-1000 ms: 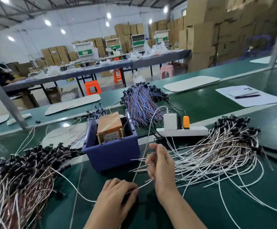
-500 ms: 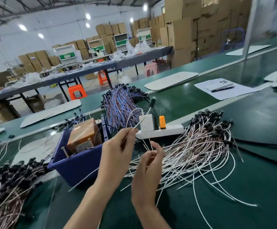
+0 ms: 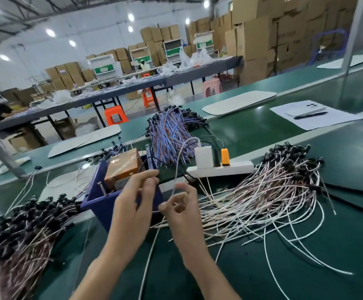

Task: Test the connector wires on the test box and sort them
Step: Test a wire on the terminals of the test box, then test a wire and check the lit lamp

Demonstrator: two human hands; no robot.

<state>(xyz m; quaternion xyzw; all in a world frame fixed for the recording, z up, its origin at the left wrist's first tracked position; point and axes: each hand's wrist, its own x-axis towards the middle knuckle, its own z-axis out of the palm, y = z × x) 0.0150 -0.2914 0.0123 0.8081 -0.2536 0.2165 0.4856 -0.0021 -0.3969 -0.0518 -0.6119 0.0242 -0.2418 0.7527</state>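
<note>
Fingers [image 3: 165, 207] of the right hand [image 3: 182, 217] meet thumb to forefinger in a ring, pinching one pale wire [image 3: 149, 260] just in front of the box [image 3: 123, 166]. The left hand [image 3: 130, 208] has its fingers bunched over the bin [image 3: 98, 205]; whether they grasp the wire's other end I cannot tell. From the pinch, the wire's free tail falls toward the near edge of the desk [image 3: 306, 267], so its long axis runs roughly far to near, drifting left at the bottom. The connector end is hidden by the hands and probably points up at the box. So thin a strand could slip from a light pinch. A white cable [image 3: 177, 165] drops close beside the fingers and may tangle with it. The trailing tail could also hook the right pile [image 3: 262, 198] and drag loose wires along, or carry them into the left pile [image 3: 24, 230].
</note>
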